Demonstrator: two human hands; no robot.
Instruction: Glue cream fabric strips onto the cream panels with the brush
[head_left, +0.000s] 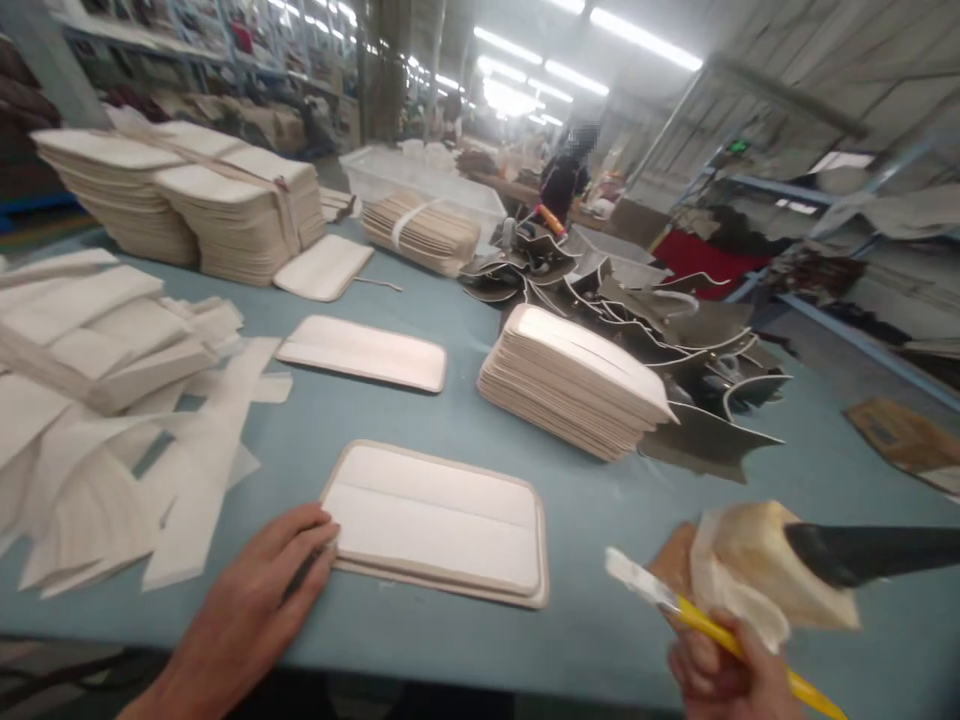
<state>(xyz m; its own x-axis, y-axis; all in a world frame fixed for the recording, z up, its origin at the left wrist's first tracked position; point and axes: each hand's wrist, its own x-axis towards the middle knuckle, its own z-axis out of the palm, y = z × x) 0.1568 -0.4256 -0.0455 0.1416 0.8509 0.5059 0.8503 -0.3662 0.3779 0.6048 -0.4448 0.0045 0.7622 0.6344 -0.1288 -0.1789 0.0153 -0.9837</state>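
Observation:
A yellow-handled brush (701, 618) with whitish bristles is held in my right hand (731, 665), its tip pointing up and left above the table. My left hand (259, 600) has its fingertips at the left edge of a rounded rectangular white panel (435, 525) with a beige rim. That panel lies slightly offset on another one. A thin dark tool (304, 570) shows between the left fingers; its kind is unclear. Beside my right hand stands a yellowish, glue-smeared container (757, 560) with a black handle-like part (877, 552) over it.
Loose white strips (112, 400) cover the table's left. Behind are a single panel (364, 352), a panel stack (574, 385), tied bundles (232, 215), a clear bin (427, 180) and dark bag-like pieces (622, 300). A person (564, 185) is far back.

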